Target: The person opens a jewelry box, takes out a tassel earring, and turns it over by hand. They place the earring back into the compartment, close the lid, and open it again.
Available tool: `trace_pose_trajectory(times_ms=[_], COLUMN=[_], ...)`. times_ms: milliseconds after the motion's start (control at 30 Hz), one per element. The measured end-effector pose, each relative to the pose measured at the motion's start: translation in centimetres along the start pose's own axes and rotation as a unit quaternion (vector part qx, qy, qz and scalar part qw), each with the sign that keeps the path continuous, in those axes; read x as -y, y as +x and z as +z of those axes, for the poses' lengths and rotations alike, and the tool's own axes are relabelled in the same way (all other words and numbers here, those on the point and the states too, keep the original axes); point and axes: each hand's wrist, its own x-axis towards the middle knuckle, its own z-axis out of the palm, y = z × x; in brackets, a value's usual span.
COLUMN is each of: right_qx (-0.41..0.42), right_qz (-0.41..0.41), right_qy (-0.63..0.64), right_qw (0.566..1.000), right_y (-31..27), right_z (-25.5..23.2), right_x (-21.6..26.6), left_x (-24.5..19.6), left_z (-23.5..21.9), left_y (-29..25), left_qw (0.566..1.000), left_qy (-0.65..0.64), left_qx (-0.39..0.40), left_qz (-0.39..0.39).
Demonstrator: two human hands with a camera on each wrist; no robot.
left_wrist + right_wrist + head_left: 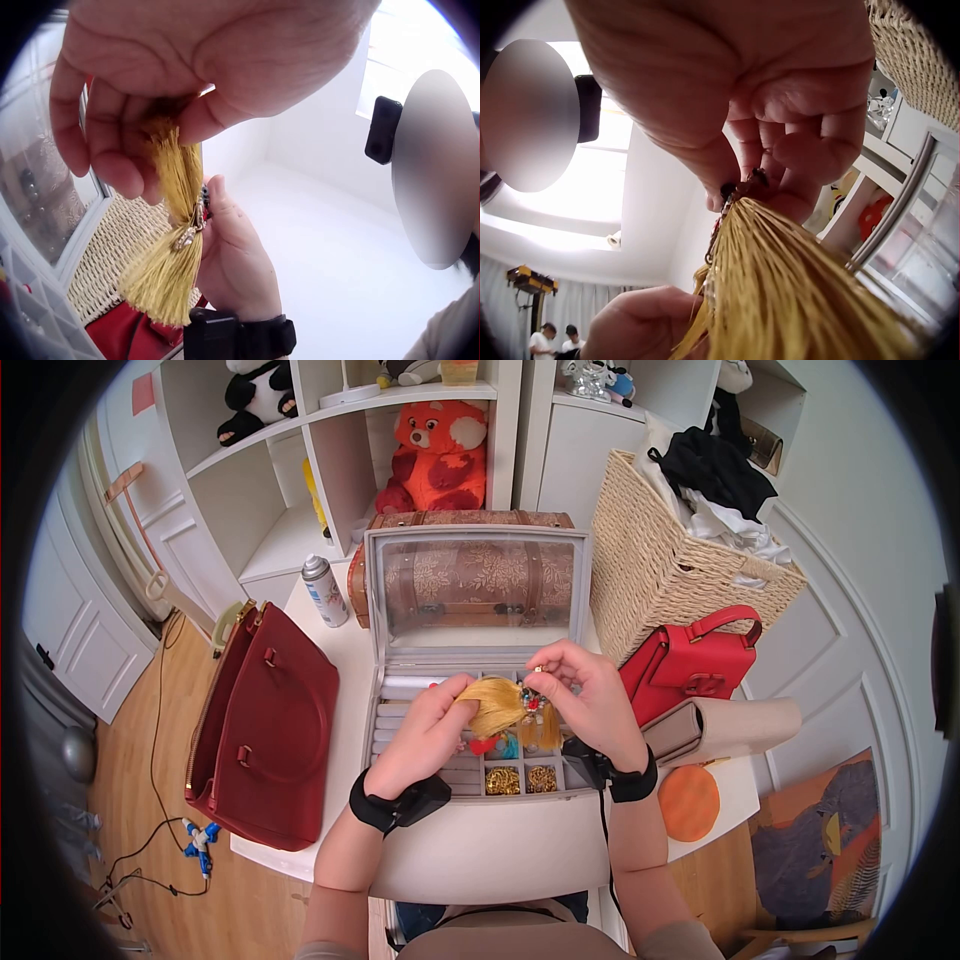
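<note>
Over the jewelry box [582,575], with its clear lid raised, both hands hold golden tassel earrings [493,708] topped with beads. My left hand [425,732] pinches the tassel strands between thumb and fingers. In the left wrist view a golden tassel [178,176] runs down from those fingers, and another bunch of strands fans out below a jeweled part [187,236]. My right hand [597,700] pinches the beaded top [533,700]. The right wrist view shows the tassel strands [780,277] spreading below its fingertips. Gold chains [502,780] lie in a front compartment of the box.
A dark red handbag [265,730] stands at left, a spray can [324,592] behind it. At right are a red bag [690,665], a beige case [735,728] and an orange disc [689,803]. Behind stand a patterned chest [450,575] and a wicker basket [645,550].
</note>
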Motion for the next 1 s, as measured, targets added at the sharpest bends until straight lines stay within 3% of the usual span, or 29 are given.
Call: trace_pose_trajectory(times_ms=[67,100,167,300,367,433,500,600,767,833,900,967,1000], right_qx=[-0.001,-0.001,-0.003,-0.005,0.008,0.022,0.045,0.057,0.043,0.037,0.077,0.076,0.073], right_qz=[0.002,0.004,0.009,0.02,0.003,-0.015,0.011,-0.007,-0.025,-0.013,0.017,0.005,-0.006], right_qy=[0.016,0.031,0.033,0.008,-0.026,-0.06,-0.015,-0.009,-0.077,-0.088,-0.034,-0.06,-0.087], right_qw=[1.0,0.999,0.999,1.0,1.0,0.998,0.999,0.998,0.996,0.995,0.996,0.995,0.993], right_y=[0.0,0.0,0.1,0.1,0.2,0.2,0.1,0.1,0.2,0.2,0.2,0.2,0.2], right_z=[0.0,0.0,0.0,-0.3,-0.4,-0.4,-0.2,-0.2,0.0,0.0,-0.1,-0.1,-0.1], right_x=[0.0,-0.1,-0.2,0.0,0.5,1.0,1.3,1.3,0.4,0.1,-0.2,-0.1,0.0], left_x=[-0.3,-0.1,0.8,1.2,0.7,0.2,0.1,-0.5,1.1,1.6,0.9,0.8,1.0], left_z=[-0.4,-0.6,-1.2,-2.2,-1.7,-0.9,-0.2,1.0,0.8,0.6,0.6,0.8,0.9], left_y=[-0.2,-0.2,0.0,0.1,0.1,0.1,0.1,0.0,0.1,0.3,0.2,0.3,0.5], left_qw=[0.997,0.997,0.999,0.999,0.995,0.996,0.994,0.992,0.999,0.989,0.988,0.987,0.981], left_qy=[-0.02,-0.02,-0.01,-0.024,-0.027,0.02,0.078,0.105,0.036,0.117,0.123,0.127,0.14], left_qx=[-0.017,-0.017,-0.036,-0.038,-0.097,-0.075,-0.013,0.032,-0.011,-0.045,-0.034,-0.024,-0.018], left_qz=[-0.073,-0.073,-0.002,-0.024,-0.008,0.032,0.081,0.064,0.003,0.083,0.087,0.091,0.129])
